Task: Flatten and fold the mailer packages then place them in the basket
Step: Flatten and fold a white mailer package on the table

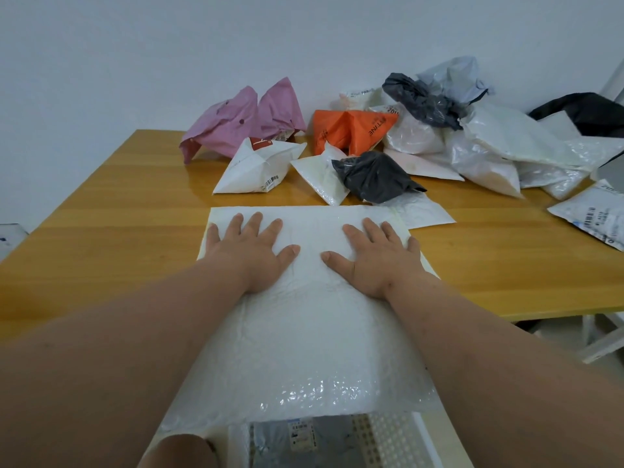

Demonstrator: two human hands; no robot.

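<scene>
Fingers (256,224) of my left hand (251,255): spread wide and flat, gripping nothing, palm pressed down on the white bubble mailer (304,332). My right hand (374,256): same posture, fingers splayed, thumb pointing inward toward the left thumb, palm flat on the mailer's far half; nothing held.

White bubble mailer: lies on the wooden table (101,238), far edge straight and flat, near end hanging over the table's front edge toward me, its bubble texture catching light there.

Basket (388,430): white, perforated wall, directly below the mailer's overhanging end; I see a grey package with a printed label (300,434) inside it.

Unprocessed stock, far side of the table, all puffed or crumpled:
- two pink mailers (236,123), side by side, far left of the group
- white mailer with red tab and barcode (256,167), just in front of the pink ones
- orange mailer (347,130), centre back
- small white mailer (320,177) with a dark grey bag (374,177) lying against it, just beyond my flattened one
- flat white mailer (422,211) beneath the grey bag, touching the far right corner of my piece
- heap of white, clear and black bags (479,136), right back, against the wall
- labelled white mailer (594,217), right edge, apart from the heap.
</scene>
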